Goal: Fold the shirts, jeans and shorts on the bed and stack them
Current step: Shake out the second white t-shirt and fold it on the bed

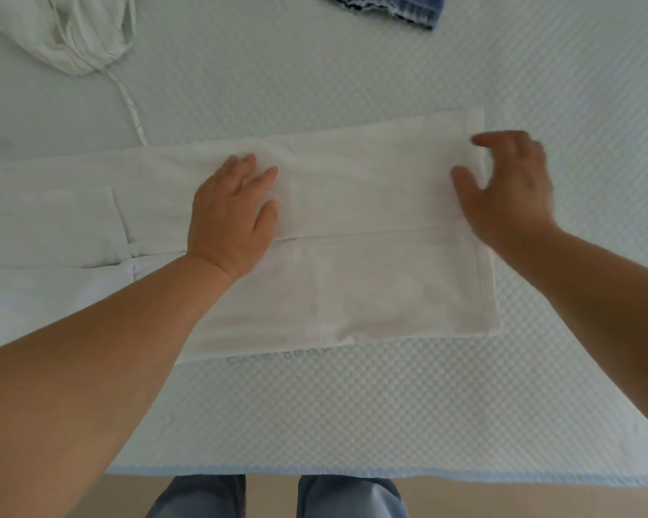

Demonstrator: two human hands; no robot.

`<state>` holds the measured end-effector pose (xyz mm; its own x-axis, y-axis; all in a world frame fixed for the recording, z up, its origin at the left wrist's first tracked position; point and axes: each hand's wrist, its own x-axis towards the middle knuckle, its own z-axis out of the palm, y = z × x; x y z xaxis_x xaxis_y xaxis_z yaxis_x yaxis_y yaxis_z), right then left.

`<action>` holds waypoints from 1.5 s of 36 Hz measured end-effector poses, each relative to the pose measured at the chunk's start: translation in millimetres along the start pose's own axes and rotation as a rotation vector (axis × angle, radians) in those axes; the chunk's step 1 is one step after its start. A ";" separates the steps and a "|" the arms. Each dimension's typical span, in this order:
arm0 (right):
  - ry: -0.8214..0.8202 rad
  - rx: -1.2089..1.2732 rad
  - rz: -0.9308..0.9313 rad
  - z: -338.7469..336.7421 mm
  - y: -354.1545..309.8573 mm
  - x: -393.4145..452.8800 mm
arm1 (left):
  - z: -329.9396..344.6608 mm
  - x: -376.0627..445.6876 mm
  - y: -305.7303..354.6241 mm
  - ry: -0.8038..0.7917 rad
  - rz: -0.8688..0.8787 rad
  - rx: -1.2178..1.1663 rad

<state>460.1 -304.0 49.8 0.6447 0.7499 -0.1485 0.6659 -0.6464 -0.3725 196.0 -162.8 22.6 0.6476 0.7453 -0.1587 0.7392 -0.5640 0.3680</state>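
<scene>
Bed (390, 405), pale textured cover, fills the view; its near edge runs along the bottom, with the person's legs below it.

White shirt (352, 278) lies flat across the middle of the bed, partly folded – a long panel turned over the far half, its edge running left to right under both hands. Left part of the garment spreads out toward the frame edge, not yet folded in. Faint lettering shows through at the near hem.

Crumpled white garment (72, 35) at far left, a thin strap trailing toward the shirt. Denim piece (390, 9) at far centre, mostly cut off by the frame.

Left hand (232, 214) presses flat on the folded panel, fingers straight. Right hand (509, 188) at the shirt's right edge, fingers spread and relaxed, gripping nothing – whether it touches the cloth is unclear.

Risk, as judged: thin fabric on a nubbly cover may drag and bunch when the next fold is made; lifting the left hand early could let the panel slide off square.
</scene>
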 end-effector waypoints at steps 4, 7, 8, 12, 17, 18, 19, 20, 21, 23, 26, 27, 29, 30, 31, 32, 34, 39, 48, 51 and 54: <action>-0.187 -0.101 -0.352 35.1 -37.0 0.5 | 22.1 10.9 -11.8 -0.189 -0.072 0.171; -0.308 -0.291 -0.322 61.8 -28.5 8.0 | 32.2 15.4 -19.3 -0.212 -0.068 0.228; -0.301 -0.329 -0.257 63.9 -18.5 13.4 | 33.5 17.2 -21.5 -0.207 -0.080 0.231; -0.215 -0.394 -0.150 55.1 18.3 24.0 | 34.9 23.1 -24.9 -0.203 -0.134 0.238; -0.144 -0.205 -0.006 39.0 20.9 5.6 | 23.5 27.3 -15.7 -0.278 -0.179 0.197; -0.098 -0.134 0.067 35.2 19.6 -0.2 | 19.6 26.2 -12.3 -0.272 -0.180 0.171; -0.058 -0.077 0.146 31.6 19.0 -6.6 | 16.2 22.9 -8.0 -0.249 -0.164 0.144; -0.036 -0.038 0.228 28.4 19.2 -12.9 | 13.3 16.6 -2.7 -0.211 -0.129 0.120; -0.033 -0.007 0.308 25.3 19.6 -18.1 | 11.8 7.7 2.9 -0.163 -0.079 0.100; -0.062 0.043 0.442 19.7 22.5 -23.2 | 12.9 -12.4 12.4 -0.110 0.024 0.075; -0.167 0.071 0.586 13.8 28.0 -21.1 | 22.1 -33.3 13.7 -0.235 0.078 0.143; -0.204 0.079 0.617 12.4 29.0 -18.5 | 26.0 -35.4 11.3 -0.287 0.066 0.171; -0.261 0.096 0.632 11.4 29.1 -13.8 | 30.8 -34.5 7.2 -0.329 0.051 0.198; -0.280 0.102 0.619 11.5 28.6 -12.3 | 31.8 -33.1 7.2 -0.337 0.047 0.202; -0.296 0.102 0.598 11.7 27.2 -12.1 | 31.8 -32.1 7.8 -0.350 0.044 0.202; -0.312 0.101 0.579 11.8 25.3 -12.9 | 31.0 -30.9 8.8 -0.370 0.040 0.199; -0.324 0.102 0.554 11.1 21.5 -16.8 | 25.6 -29.3 10.3 -0.397 0.035 0.171; -0.271 0.152 0.453 0.3 5.0 -32.2 | 5.0 -38.4 10.0 -0.212 -0.021 -0.137; -0.203 0.088 0.138 -32.7 -102.4 -54.4 | -35.5 -87.3 -29.8 0.013 -0.401 -0.495; -0.241 0.139 0.072 -26.8 -161.0 -68.7 | -51.9 -96.4 -53.7 0.038 -0.574 -0.658; -0.261 0.142 -0.034 -2.6 -217.9 -83.6 | -65.8 -99.5 -80.4 0.072 -0.778 -0.972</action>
<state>262.1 -226.2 145.7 0.4922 0.7937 -0.3574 0.6147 -0.6077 -0.5028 60.0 -168.2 69.1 0.0659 0.7983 -0.5987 0.4586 0.5087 0.7287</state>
